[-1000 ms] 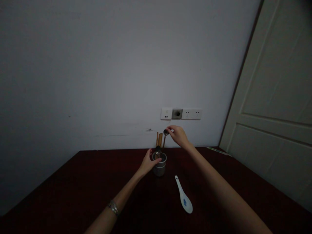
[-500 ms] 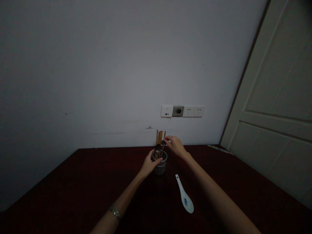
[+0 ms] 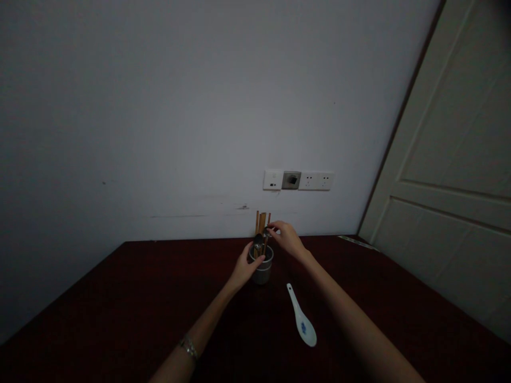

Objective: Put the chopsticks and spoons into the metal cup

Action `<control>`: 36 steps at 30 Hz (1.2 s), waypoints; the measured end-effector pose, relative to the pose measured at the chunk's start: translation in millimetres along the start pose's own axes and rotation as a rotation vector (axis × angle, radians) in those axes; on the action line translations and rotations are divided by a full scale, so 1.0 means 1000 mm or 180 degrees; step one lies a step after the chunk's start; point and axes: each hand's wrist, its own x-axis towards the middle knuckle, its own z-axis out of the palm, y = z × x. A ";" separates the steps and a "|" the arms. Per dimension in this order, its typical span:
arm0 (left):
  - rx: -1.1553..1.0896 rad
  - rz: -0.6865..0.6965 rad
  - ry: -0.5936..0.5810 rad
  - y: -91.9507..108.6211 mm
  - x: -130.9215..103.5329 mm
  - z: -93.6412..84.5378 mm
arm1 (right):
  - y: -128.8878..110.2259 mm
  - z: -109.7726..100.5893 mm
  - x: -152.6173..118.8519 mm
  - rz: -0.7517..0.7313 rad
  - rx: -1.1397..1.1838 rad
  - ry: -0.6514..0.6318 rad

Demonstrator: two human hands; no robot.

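A grey metal cup (image 3: pixel 262 272) stands on the dark red table, holding several upright wooden chopsticks (image 3: pixel 262 223) and a dark metal spoon (image 3: pixel 258 241). Around the cup's left and front rim my left hand (image 3: pixel 245 267) is wrapped, thumb at the front. My right hand (image 3: pixel 284 235) pinches the bowl end of a small metal spoon (image 3: pixel 267 232) just above the cup's right side; its lower part is among the chopsticks. A white ceramic spoon (image 3: pixel 305 325) with a blue mark lies on the table in front of the cup, to the right.
The dark red table (image 3: pixel 159 298) meets a pale wall behind the cup. On that wall is a row of sockets and switches (image 3: pixel 315 181). A panelled white door (image 3: pixel 455 181) is at the right. A flat strip (image 3: pixel 357 243) lies by the table's back right edge.
The view has shifted very slightly. My right hand and the small metal spoon have moved a little left relative to the cup. My left hand stays on the cup.
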 end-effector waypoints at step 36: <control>0.0599 0.0121 0.0766 0.067 0.016 -0.038 | 0.021 -0.006 -0.118 0.1994 0.2195 -0.2131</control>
